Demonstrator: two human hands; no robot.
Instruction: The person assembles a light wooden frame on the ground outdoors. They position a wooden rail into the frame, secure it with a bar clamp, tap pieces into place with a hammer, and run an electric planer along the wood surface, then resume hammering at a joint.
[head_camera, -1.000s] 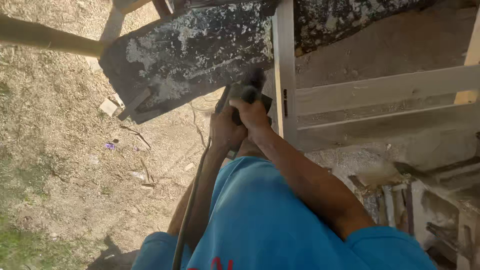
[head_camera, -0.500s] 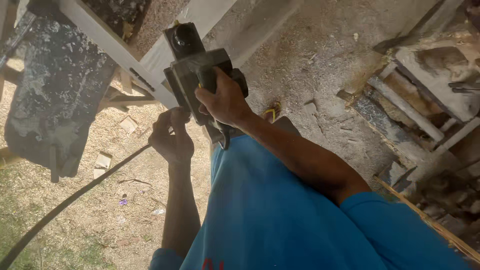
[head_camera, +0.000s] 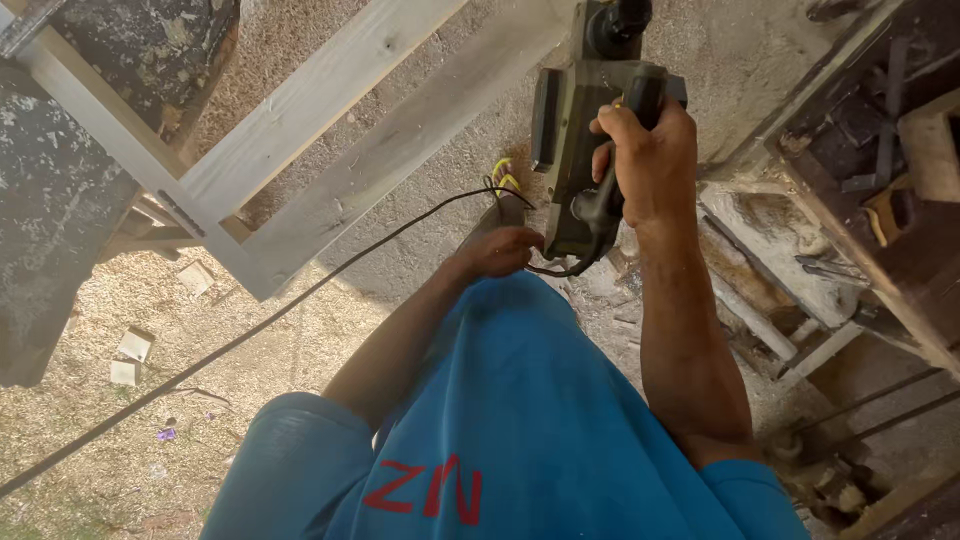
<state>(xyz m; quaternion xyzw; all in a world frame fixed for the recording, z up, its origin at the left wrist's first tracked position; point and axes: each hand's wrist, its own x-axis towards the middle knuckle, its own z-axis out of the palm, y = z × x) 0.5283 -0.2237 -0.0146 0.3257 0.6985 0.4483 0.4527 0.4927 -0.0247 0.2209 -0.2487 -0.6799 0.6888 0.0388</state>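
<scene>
I am gripping the green power planer (head_camera: 580, 150) tight by its handle with my right hand (head_camera: 645, 160), and it is now sitting higher over the wooden frame (head_camera: 330, 140). My left hand (head_camera: 500, 250) is now holding its black cord (head_camera: 260, 325) lower, near my blue shirt (head_camera: 520, 420).

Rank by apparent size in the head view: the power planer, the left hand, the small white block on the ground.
1. power planer
2. left hand, though its nearness to the camera makes this unsure
3. small white block, clearly smallest, but farthest away
</scene>
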